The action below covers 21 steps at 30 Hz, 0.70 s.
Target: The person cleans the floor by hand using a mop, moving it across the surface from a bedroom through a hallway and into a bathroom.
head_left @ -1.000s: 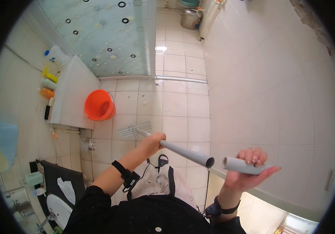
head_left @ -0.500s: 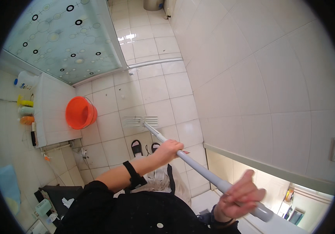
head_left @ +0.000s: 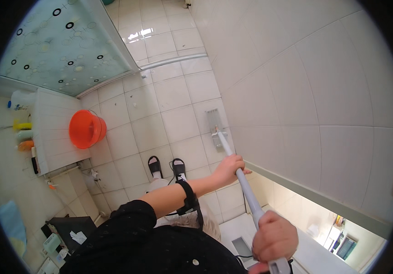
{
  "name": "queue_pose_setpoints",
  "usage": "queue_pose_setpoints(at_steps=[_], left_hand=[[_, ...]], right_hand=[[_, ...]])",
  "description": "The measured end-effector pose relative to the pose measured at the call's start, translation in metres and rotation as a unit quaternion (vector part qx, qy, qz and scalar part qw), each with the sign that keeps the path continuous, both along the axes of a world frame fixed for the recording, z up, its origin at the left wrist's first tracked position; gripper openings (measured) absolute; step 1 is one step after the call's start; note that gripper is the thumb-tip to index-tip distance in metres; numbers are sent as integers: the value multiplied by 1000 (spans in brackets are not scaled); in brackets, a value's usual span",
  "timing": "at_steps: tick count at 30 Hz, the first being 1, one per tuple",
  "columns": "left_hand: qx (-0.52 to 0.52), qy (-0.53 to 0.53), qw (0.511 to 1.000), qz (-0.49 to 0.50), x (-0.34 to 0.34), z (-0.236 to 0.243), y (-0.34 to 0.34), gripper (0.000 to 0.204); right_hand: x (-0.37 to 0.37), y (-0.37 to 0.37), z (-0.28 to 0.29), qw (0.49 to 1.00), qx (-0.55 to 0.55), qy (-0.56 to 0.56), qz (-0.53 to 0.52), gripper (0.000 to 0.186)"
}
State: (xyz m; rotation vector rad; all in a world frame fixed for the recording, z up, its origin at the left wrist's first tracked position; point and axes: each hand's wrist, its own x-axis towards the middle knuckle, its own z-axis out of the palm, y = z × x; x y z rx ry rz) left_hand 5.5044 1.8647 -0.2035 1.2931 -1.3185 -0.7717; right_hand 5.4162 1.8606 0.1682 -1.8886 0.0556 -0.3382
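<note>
A flat mop with a long pale-grey pole slants across in front of me. Its narrow, light-coloured head lies on the floor tiles near the right-hand wall. Around the middle of the pole wraps my left hand, a black strap on that forearm. Closer to my body, my right hand is closed in a fist around the pole near its upper end. The underside of the mop head is hidden against the floor.
An orange bucket stands on the floor at the left, beside a white ledge holding several bottles. A patterned glass panel rises at the far left. A raised sill crosses the floor beyond. The tiled wall bounds the right.
The mop head has swung right, from the middle floor to beside the wall, and turned lengthwise. Both hands moved with the pole; my right hand's fingers, loose before, have closed round it.
</note>
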Motion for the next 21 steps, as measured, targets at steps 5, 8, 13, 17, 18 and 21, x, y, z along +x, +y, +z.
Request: queue_pose_setpoints(at_steps=[5, 8, 13, 17, 18, 21], left_hand=[[110, -67, 992, -16, -4, -116, -40, 35], [100, -103, 989, -32, -2, -142, -62, 34], [113, -163, 977, -81, 29, -155, -81, 29], [126, -161, 977, -57, 89, -144, -75, 28], [102, -173, 979, -34, 114, -144, -72, 29], [49, -159, 986, 23, 158, -120, -41, 31]], right_hand=[[-6, -10, -120, 980, -44, 60, -185, 36], [-7, -21, -146, 976, -14, 29, -215, 29], [17, -34, -162, 978, -18, -3, -209, 32], [57, -33, -161, 981, -22, -29, -193, 30], [68, -34, -158, 985, 2, -52, -164, 30], [87, -25, -139, 989, 49, -79, -115, 30]])
